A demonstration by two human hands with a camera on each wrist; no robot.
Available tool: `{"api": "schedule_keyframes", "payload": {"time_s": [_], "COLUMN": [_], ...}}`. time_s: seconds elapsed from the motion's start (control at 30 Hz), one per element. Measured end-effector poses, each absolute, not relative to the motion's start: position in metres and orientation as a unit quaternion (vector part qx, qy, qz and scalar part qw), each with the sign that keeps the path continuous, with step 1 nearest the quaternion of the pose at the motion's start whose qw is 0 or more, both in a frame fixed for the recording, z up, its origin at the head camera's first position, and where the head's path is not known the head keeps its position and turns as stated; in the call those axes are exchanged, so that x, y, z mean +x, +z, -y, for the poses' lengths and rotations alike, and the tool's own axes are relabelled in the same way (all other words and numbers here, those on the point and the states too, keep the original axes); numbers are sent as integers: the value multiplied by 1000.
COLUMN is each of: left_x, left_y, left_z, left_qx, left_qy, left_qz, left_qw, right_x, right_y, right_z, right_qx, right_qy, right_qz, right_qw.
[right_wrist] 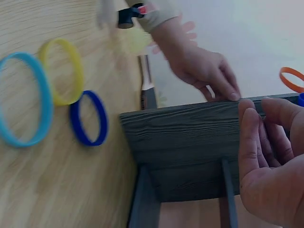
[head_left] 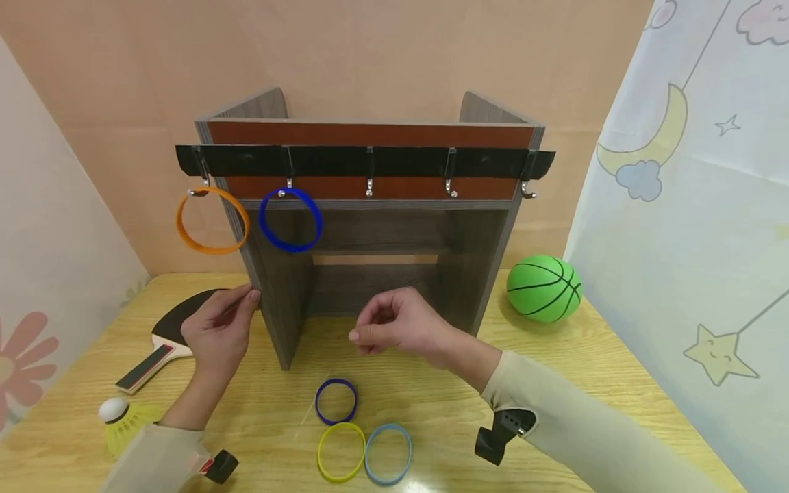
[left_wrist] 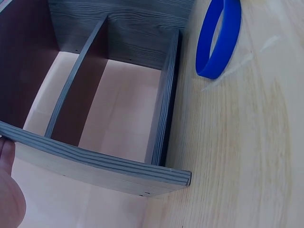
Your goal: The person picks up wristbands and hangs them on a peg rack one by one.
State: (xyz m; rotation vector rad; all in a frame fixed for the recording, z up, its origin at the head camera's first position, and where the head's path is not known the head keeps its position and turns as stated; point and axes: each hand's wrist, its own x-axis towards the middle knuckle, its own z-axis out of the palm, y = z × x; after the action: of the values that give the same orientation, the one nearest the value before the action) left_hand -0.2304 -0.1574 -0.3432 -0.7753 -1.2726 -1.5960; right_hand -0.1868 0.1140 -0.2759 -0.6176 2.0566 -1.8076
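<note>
The left grip (head_left: 220,327), relaxed, touches a grey wood-grained rack (head_left: 382,229); the right grip (head_left: 403,325) hangs loosely curled before it.

No text, label, brand, number or sign can be read in any of the three views. A small red patch (head_left: 206,466) shows beside the black cylindrical wrist camera (head_left: 222,467) at the beige left sleeve (head_left: 154,460); it is too small to tell whether it carries any lettering.
</note>
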Motion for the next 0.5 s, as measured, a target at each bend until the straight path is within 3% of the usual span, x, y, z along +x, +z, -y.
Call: {"api": "schedule_keyframes", "payload": {"time_s": [0.5], "left_x": [-228], "left_y": [-341], "left_z": [156], "left_qx": [-313], "left_qy": [-641], "left_qz": [522], "left_qw": [467], "right_x": [-177], "right_y": [-338], "right_z": [-135], "right_qx": [-184], "right_qy": [-587], "right_qz": [-759], "right_qw": [214]}}
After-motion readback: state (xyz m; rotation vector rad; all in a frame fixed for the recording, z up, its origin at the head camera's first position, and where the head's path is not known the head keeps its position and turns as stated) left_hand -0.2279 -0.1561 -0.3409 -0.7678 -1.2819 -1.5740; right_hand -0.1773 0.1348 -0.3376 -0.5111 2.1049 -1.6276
